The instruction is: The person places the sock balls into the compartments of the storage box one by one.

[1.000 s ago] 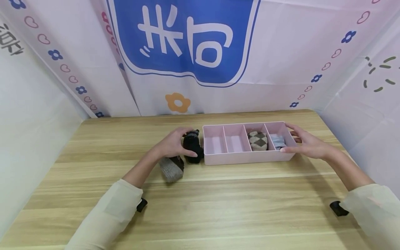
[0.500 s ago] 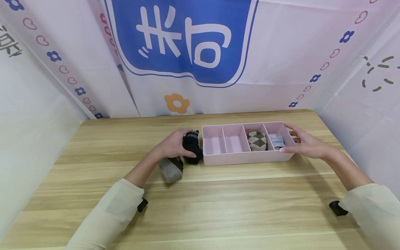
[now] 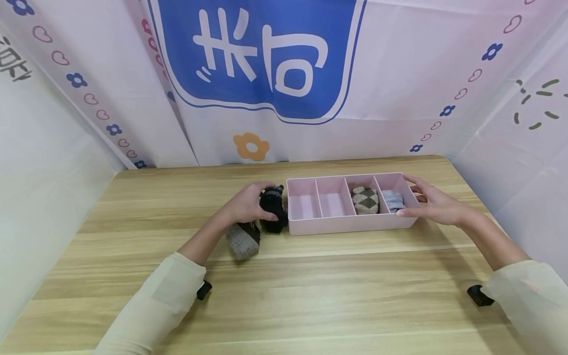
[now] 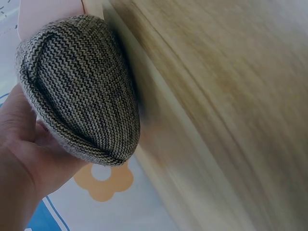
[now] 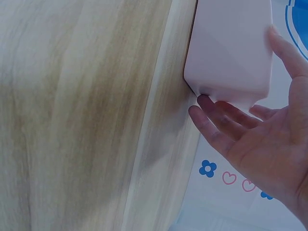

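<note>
Left of the pink divided box [image 3: 350, 226], my left hand [image 3: 244, 204] grips a black rolled pair of socks [image 3: 272, 212], thumb on the near side and fingers at the far side. A grey knitted sock roll [image 3: 243, 242] lies under the wrist; in the left wrist view this ribbed roll [image 4: 82, 91] hides the black pair. My right hand [image 3: 439, 204] holds the box's right end, thumb at the near wall and fingers round the end. In the box, a brown-and-cream argyle sock roll [image 3: 366, 200] fills the third compartment from left; a pale blue sock [image 3: 393, 201] is in the fourth.
The box stands on a wooden table [image 3: 310, 296], near its back edge. Behind rises a white printed cloth [image 3: 390, 74], with more white cloth at both sides. Black wrist mounts [image 3: 480, 296] show beneath both sleeves.
The head view shifts very slightly at first. Both hands, the socks and the box stay in nearly the same places; the left thumb shifts slightly on the black socks.
</note>
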The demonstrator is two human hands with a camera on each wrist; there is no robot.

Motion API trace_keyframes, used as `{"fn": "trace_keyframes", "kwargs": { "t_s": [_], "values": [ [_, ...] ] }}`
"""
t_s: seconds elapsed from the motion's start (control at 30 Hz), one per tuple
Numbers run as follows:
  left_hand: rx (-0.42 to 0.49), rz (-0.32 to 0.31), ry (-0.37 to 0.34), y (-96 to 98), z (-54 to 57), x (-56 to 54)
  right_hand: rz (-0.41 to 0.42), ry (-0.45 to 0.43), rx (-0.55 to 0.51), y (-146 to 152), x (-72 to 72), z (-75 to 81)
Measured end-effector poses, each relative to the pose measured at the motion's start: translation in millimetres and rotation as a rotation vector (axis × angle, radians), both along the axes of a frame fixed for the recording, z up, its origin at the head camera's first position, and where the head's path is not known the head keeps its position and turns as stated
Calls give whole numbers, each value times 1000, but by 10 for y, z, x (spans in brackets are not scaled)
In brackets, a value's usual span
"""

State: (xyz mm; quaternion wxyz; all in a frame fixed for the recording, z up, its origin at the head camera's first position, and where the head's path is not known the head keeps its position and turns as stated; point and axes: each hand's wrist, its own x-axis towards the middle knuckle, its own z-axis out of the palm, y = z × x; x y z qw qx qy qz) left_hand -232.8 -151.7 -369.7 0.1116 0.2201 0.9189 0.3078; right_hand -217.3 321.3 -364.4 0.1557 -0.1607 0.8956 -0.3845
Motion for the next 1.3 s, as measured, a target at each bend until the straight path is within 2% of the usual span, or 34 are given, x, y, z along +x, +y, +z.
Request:
{"fn": "trace_keyframes", "kwargs": {
  "t_s": [0.3,1.3],
  "values": [
    [40,18,-17,-13,18,-1,0,-4,1,-5,-8,1],
    [79,32,-27,-56,99,28,-1,-11,0,-2,-2,-4]
  ]
}}
